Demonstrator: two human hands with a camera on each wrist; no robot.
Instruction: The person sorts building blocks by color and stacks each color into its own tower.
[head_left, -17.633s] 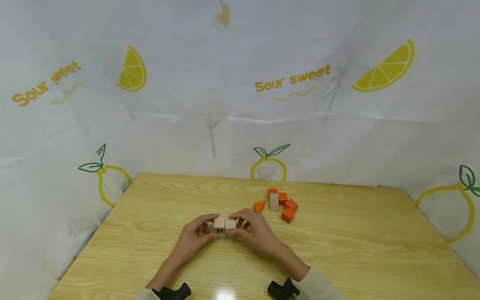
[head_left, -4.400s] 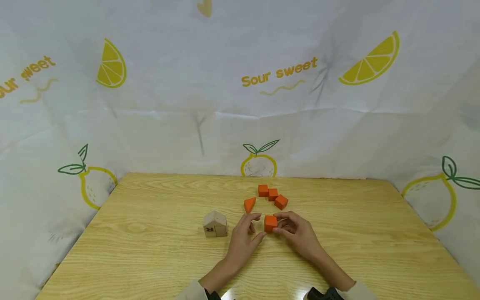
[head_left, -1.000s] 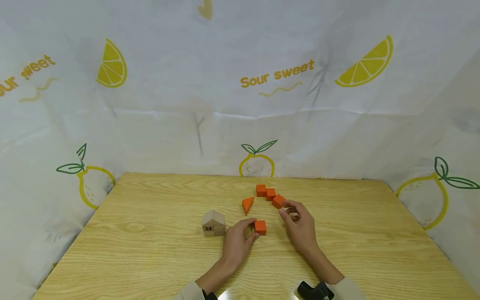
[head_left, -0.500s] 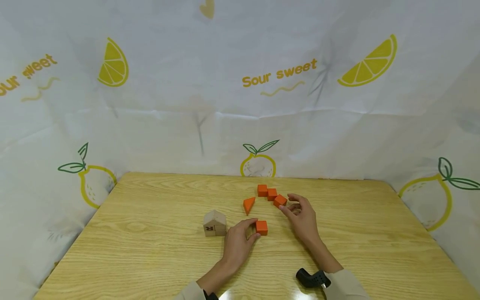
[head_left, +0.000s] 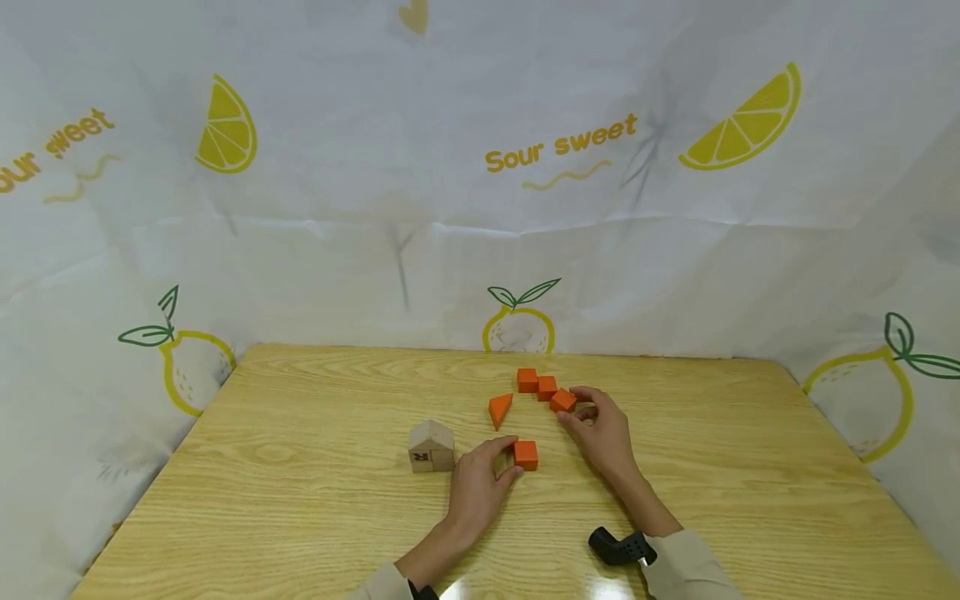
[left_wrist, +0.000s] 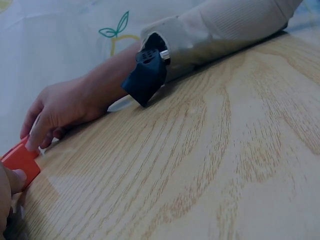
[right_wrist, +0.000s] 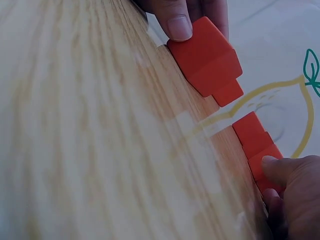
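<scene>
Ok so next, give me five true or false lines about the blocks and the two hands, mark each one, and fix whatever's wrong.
1. The left hand pinches the nearest orange cube. True.
2. The right hand touches nothing. False: the right hand has its thumb and a finger on another orange cube.
3. The plain wooden house-shaped stack carries a dark mark on its front. True.
4. The triangular orange block sits on top of the house-shaped stack. False: the triangular orange block lies on the tabletop, and neither hand touches it.
5. Two orange cubes at the far side are held by neither hand. True.
</scene>
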